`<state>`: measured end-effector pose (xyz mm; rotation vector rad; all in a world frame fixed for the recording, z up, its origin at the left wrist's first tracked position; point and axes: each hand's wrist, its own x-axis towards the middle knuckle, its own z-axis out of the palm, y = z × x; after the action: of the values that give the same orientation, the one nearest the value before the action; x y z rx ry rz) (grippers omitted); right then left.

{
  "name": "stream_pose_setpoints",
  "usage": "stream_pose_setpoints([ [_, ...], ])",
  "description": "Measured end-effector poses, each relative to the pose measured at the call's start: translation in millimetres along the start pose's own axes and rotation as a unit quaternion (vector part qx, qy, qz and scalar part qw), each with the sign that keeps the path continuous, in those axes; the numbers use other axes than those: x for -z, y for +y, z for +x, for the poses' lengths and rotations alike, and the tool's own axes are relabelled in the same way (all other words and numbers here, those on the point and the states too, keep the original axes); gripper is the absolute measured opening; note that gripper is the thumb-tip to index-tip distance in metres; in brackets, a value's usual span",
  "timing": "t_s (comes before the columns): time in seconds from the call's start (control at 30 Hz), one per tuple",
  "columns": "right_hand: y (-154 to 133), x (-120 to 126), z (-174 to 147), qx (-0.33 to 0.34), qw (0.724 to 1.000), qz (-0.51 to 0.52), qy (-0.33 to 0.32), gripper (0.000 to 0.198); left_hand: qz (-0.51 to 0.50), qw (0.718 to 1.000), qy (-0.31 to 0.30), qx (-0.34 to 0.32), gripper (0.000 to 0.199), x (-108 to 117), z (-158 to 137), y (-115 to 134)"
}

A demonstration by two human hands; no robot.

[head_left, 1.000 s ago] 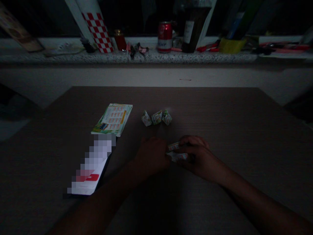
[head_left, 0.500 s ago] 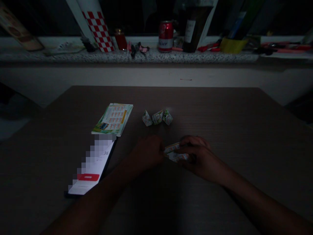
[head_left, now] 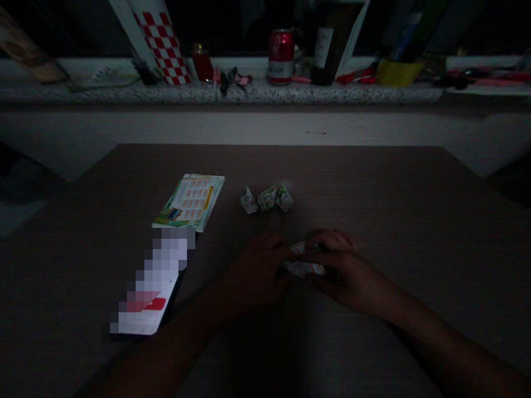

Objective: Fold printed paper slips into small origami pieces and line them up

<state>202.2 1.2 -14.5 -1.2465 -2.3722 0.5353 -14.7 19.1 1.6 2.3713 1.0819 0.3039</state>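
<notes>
Between my hands, low over the table, is a partly folded piece of printed paper [head_left: 305, 269] with orange and white calendar print. My left hand [head_left: 265, 268] grips its left end, fingers bent over it. From the other side my right hand [head_left: 336, 265] pinches it, thumb and fingers closed on the paper. Much of the paper is hidden under the fingers, and the light is dim. Just beyond the hands stand three small folded paper shapes [head_left: 266, 199] in a row. Left of them lies a stack of printed calendar sheets [head_left: 191, 202].
A phone [head_left: 143, 323] with a lit, partly pixelated screen lies near my left forearm, below the stack. Behind the table [head_left: 373, 188], a granite sill [head_left: 257, 98] carries a red can [head_left: 281, 58], a checkered tube [head_left: 166, 47], a dark bottle [head_left: 326, 52] and a yellow holder [head_left: 398, 73].
My left hand has shifted slightly right and its fingers now reach over the paper's left part. My right hand stays in nearly the same place, still pinching the paper.
</notes>
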Motion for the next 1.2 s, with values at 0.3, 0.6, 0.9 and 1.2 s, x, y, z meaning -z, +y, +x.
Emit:
stream_pose_setpoints([
  [0.3, 1.8, 3.4, 0.1, 0.037, 0.999, -0.011, -0.013, 0.037, 0.016, 1.0, -0.015, -0.02, 0.024, 0.1, 3.4, -5.1],
  [0.6, 3.5, 5.5, -0.4, 0.06, 0.998, -0.02, -0.025, 0.034, 0.026, 0.999, -0.011, -0.033, 0.025, -2.2, 1.8, -9.8],
  [0.9, 9.6, 3.0, 2.4, 0.105, 0.992, -0.071, -0.021, 0.03, 0.029, 0.999, -0.014, -0.034, 0.024, -0.1, 3.2, -8.8],
  [1.2, 8.6, 4.3, 0.0, 0.11, 0.988, -0.101, -0.03, 0.03, 0.038, 0.999, -0.013, -0.034, 0.023, -0.7, 2.7, -10.0],
])
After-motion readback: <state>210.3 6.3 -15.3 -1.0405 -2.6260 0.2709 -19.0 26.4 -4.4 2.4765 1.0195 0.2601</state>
